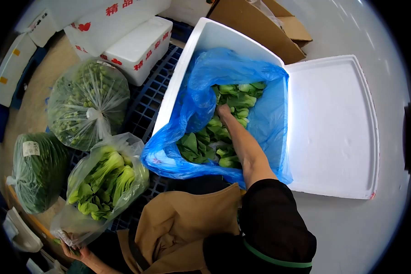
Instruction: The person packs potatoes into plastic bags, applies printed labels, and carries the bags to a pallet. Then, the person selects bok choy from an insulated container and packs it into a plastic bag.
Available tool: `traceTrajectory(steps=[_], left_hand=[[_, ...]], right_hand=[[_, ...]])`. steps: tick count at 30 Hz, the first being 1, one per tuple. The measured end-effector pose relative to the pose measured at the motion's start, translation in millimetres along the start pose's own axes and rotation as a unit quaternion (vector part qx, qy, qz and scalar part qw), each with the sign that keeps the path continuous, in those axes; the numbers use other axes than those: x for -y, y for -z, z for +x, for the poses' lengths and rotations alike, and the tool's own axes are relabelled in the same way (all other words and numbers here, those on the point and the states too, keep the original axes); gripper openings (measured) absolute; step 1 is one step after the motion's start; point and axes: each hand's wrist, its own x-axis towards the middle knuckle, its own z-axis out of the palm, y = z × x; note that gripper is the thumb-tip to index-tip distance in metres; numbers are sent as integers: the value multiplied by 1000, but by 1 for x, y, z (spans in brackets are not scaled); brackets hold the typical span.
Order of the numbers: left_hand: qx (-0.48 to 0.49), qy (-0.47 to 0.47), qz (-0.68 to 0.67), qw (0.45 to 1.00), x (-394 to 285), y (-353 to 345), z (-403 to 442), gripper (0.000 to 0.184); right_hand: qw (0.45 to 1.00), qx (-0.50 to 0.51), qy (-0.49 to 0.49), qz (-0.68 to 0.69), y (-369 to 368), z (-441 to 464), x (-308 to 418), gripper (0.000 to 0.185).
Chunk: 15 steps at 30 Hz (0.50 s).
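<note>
My right hand [223,111] reaches into a white foam box [172,86] lined with a blue plastic bag [267,114]. Its fingers curl down onto the bok choy [239,101] there, and their tips are hidden. At the lower left, my left hand [76,252] closes on the edge of a clear plastic bag [134,148], with bits of green leaf by the fingers. Several heads of bok choy [106,182] lie inside that clear bag.
A tied bag of greens [77,96] and a labelled bag of dark greens [36,178] lie left. Beneath is a blue plastic pallet [146,107]. The foam lid [333,128] leans right of the box; foam boxes [134,48] and a cardboard box [255,27] stand behind.
</note>
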Motion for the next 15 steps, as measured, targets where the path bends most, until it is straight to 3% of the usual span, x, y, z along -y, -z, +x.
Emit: traceTrajectory(steps=[2, 5, 6, 8, 9, 11, 15], left_hand=[[22, 4, 9, 1000, 1, 0, 1, 30], [-5, 4, 8, 1000, 4, -6, 4, 26], [-25, 3, 5, 1000, 6, -7, 4, 25], [44, 19, -16, 999, 7, 7, 11, 25], [80, 26, -25, 996, 7, 7, 13, 25], [32, 1, -20, 999, 11, -5, 11, 25], [32, 9, -40, 999, 12, -16, 8, 25]], right_hand=[[998, 30, 2, -56, -40, 85, -37, 46], [973, 44, -50, 219, 29, -58, 19, 47], [971, 60, -29, 231, 35, -74, 23, 49], [962, 96, 13, 257, 45, -98, 27, 53], [962, 99, -15, 255, 49, -106, 34, 55], [959, 107, -66, 254, 53, -119, 46, 59], [928, 84, -21, 362, 48, -126, 37, 61]])
